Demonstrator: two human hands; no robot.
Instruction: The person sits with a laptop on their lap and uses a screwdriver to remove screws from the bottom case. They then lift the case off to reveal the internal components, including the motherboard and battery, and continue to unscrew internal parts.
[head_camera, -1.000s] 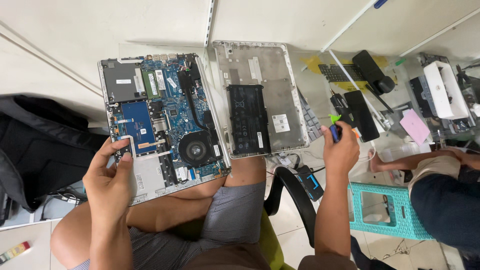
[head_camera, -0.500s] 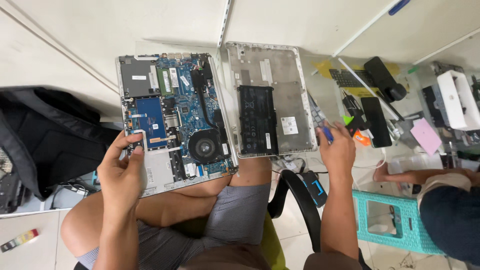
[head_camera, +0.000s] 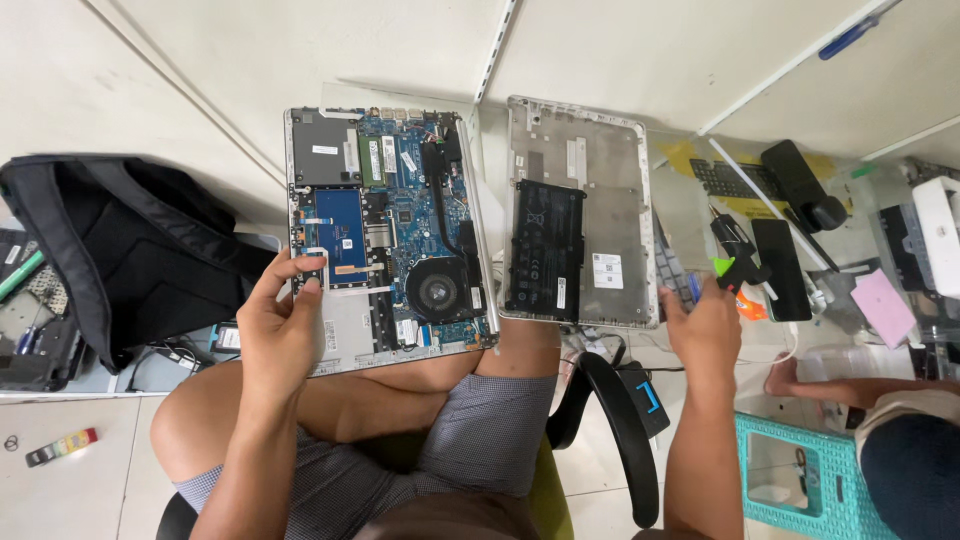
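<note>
The left hand (head_camera: 285, 325) rests on the near left edge of the opened silver laptop base with its blue circuit board exposed (head_camera: 390, 225), thumb and fingers pinched on the rim beside a small white ribbon connector; the base lies across the person's bare knees, tilted a little toward them. It looks stiff but fragile: the board, the round black fan (head_camera: 437, 291) just right of the hand and the thin flat cables would not take pressure, so the bare metal frame at the edge, where the hand already sits, seems the safest place to take hold. Beyond the fan lies the detached grey bottom cover (head_camera: 610, 215) with a flat black battery pack (head_camera: 545, 250) resting on it, light and rigid by the look of it. The right hand (head_camera: 705, 325) is out past that cover, fingers curled around a small tool with a blue handle and a green tip (head_camera: 722, 267); how firmly it is gripped cannot be told. Ahead of that hand a cluttered desk carries black adapters and a pink slip. Left of the left hand slumps a black backpack (head_camera: 120, 250). The floor is pale tile, and a teal plastic stool (head_camera: 790, 470) stands near the right elbow beside another seated person.
</note>
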